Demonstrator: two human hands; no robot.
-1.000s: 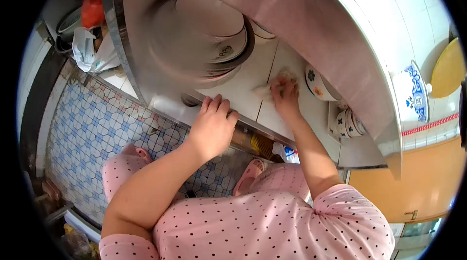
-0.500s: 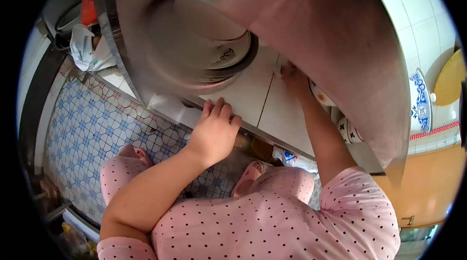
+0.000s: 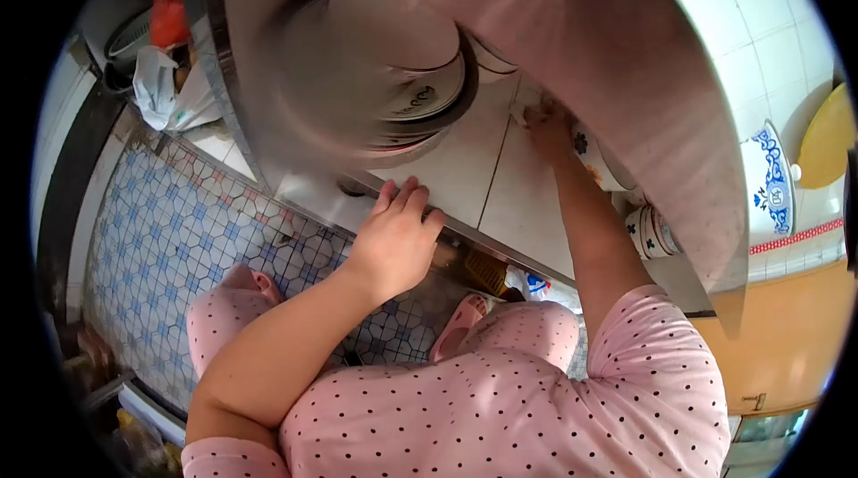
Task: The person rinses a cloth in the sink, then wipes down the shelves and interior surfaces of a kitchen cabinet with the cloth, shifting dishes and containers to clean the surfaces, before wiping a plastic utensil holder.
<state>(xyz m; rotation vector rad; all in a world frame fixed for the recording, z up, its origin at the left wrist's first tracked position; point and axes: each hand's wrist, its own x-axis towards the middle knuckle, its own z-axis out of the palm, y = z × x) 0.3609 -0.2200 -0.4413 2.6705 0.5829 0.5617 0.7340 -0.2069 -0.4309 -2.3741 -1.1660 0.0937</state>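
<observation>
My left hand [image 3: 399, 241] rests on the front edge of a white tiled shelf [image 3: 451, 176], its fingers loosely stretched and slightly apart, holding nothing. My right hand [image 3: 547, 128] reaches deep onto the shelf, fingers bent together and low on the tiles. A small pale bit shows at its fingertips; I cannot make out what it is. Left of that hand stands a stack of plates [image 3: 416, 129], the upper one lettered. Close by the right wrist is a flower-patterned bowl [image 3: 594, 161], and patterned bowls [image 3: 651, 232] sit nearer the right forearm.
A steel panel [image 3: 608, 58] curves overhead at the right. Beyond it are a blue-and-white dish [image 3: 771, 188] and a yellow round object [image 3: 824, 143]. Plastic bags [image 3: 161, 94] lie at left, above the patterned floor [image 3: 170, 255]. A yellow basket [image 3: 487, 272] is under the shelf.
My right hand has shifted slightly farther in across the shelf. The view has tilted a little, showing more of the bowls. My left hand stays on the edge.
</observation>
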